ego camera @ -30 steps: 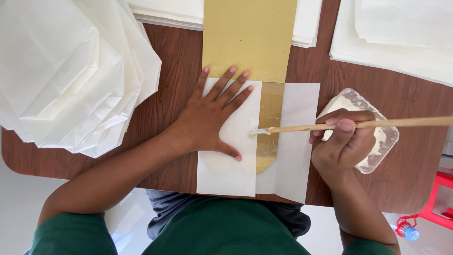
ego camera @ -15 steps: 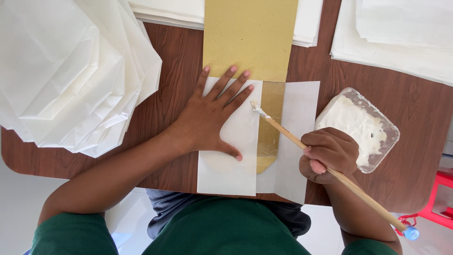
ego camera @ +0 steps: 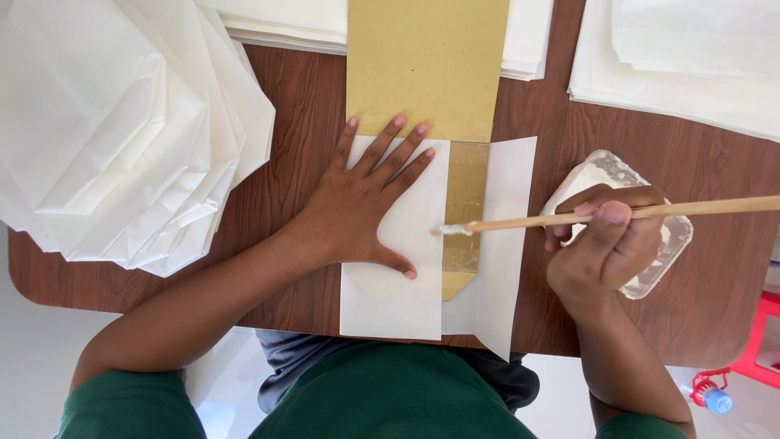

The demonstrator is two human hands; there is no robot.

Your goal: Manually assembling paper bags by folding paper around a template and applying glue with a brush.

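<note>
Paper [ego camera: 398, 293] lies at the table's [ego camera: 301, 89] near edge, folded around a tan card [ego camera: 428, 65]; from the left, the left hand [ego camera: 361, 207] presses flat, fingers spread, and should hold firm; the brush [ego camera: 569, 218], pinched in the right hand [ego camera: 605, 248], wants light, even strokes along the overlap; the paste tub [ego camera: 678, 240] sits under that hand.

brush stick [ego camera: 650, 213]: cut off at right edge | dish [ego camera: 650, 244]: half hidden by right hand [ego camera: 605, 248] (contents unclear)
</note>
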